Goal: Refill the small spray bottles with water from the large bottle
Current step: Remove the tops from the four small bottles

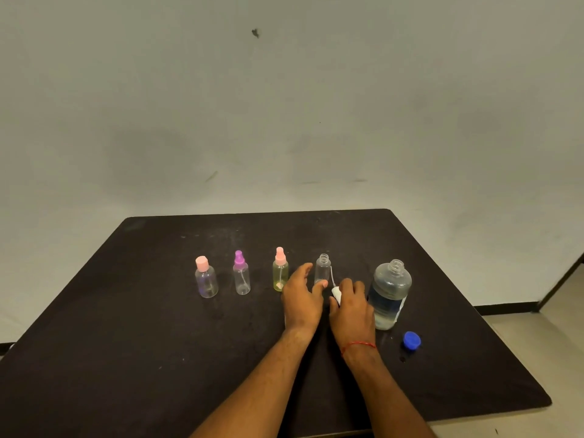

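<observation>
Several small bottles stand in a row on the black table point(158, 358): one with a pink cap point(206, 278), one with a purple sprayer point(241, 275), a yellowish one with a pink sprayer point(280, 270), and an uncapped clear one point(322, 269). My left hand point(303, 298) is spread beside the uncapped bottle, thumb touching its base. My right hand point(352, 306) grips a white spray head point(337, 294) whose thin tube points up beside that bottle. The large bottle point(390, 295) stands open to the right, partly filled with water.
A blue cap point(411, 340) lies on the table in front of the large bottle, near the right edge. A pale wall rises behind the table. Light floor shows at the far right.
</observation>
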Available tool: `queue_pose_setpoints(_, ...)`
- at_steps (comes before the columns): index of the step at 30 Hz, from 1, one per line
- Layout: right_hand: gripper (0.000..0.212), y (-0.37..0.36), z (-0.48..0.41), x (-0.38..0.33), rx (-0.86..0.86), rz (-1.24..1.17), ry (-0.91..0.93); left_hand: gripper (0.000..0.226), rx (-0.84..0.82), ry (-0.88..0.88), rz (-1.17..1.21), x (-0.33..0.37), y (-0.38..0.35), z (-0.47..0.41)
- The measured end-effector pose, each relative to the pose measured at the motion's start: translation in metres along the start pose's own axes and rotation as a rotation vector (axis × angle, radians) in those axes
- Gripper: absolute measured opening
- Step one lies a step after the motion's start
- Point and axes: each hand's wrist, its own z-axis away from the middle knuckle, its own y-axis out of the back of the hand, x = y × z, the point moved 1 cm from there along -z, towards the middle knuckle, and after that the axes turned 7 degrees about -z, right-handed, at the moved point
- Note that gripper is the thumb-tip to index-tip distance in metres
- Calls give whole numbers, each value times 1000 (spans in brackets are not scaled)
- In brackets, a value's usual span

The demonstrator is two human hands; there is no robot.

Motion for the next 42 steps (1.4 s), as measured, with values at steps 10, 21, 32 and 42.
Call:
queue_pose_setpoints(10,16,7,6,-4,-1,-60,122,17,131,-33,13,-6,44,15)
queue_pose_setpoints(21,18,-1,-21,-57,20,-306,249,17,178,32,43,-23,84,15)
queue_pose_setpoints(32,31,-22,-48,-88,-63,-295,190,41,96,48,-11,-34,85,-3)
queue_pose_setpoints(42,13,-30,-56,-93,-214,-309,151,24,15,34,-17,-29,75,-10)
